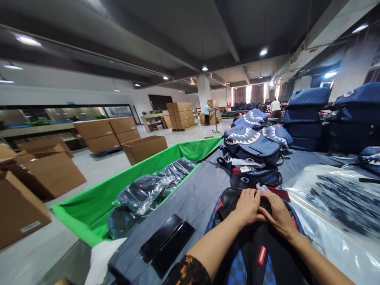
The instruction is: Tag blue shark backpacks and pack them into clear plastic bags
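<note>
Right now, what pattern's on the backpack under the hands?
Blue-and-black check panels on the backpack, black centre, red tab; head view shows it best.

Grey table (196, 190) bears backpacks (252, 146), plastic bags (335, 198) (clear), two dark slabs (166, 241), perhaps phones.

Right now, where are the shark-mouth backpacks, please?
Head view, centre-right: the shark-mouth backpacks are stacked on the grey table, just beyond the left hand and right hand.

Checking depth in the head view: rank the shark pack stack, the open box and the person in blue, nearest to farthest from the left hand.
1. Shark pack stack: just ahead of the left hand, on the table.
2. Open box: left, on the floor past the green bin.
3. Person in blue: far back by the stacked cartons.
</note>
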`<act>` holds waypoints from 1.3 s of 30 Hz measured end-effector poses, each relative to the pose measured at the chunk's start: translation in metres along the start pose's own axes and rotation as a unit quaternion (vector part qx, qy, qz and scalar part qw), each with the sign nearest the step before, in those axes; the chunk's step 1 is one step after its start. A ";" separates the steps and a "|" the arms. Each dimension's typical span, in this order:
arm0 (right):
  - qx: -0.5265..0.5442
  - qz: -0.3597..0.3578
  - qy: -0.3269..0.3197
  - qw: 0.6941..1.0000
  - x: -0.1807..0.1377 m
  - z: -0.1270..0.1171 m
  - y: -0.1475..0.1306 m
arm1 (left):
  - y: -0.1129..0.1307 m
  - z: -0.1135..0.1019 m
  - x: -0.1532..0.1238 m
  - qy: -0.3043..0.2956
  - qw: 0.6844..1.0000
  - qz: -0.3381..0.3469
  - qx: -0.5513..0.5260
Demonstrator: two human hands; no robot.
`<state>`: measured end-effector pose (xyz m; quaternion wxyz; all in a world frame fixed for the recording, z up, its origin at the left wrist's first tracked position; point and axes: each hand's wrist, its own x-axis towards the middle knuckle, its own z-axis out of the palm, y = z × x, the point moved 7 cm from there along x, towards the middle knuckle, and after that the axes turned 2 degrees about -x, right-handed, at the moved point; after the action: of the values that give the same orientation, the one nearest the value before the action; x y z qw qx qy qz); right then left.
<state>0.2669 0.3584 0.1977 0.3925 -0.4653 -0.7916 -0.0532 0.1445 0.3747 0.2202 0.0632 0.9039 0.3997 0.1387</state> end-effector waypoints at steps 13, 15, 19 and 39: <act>0.062 -0.089 -0.380 0.919 0.040 -0.013 0.064 | 0.020 0.000 -0.031 0.141 0.989 -0.038 0.026; 0.045 -0.100 -0.392 0.913 0.042 -0.013 0.059 | 0.022 0.000 -0.034 0.163 0.985 -0.034 0.031; -0.002 -0.112 -0.408 0.906 0.046 -0.018 0.055 | 0.025 -0.001 -0.037 0.195 0.980 -0.022 0.043; -0.129 -0.277 -0.284 0.909 0.056 -0.034 0.039 | 0.082 -0.024 -0.027 0.120 0.974 0.141 0.129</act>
<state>0.3025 0.4037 0.2476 0.0568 -0.2692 -0.9529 -0.1275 0.1779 0.2995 0.2564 -0.1225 0.9285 0.2875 0.2006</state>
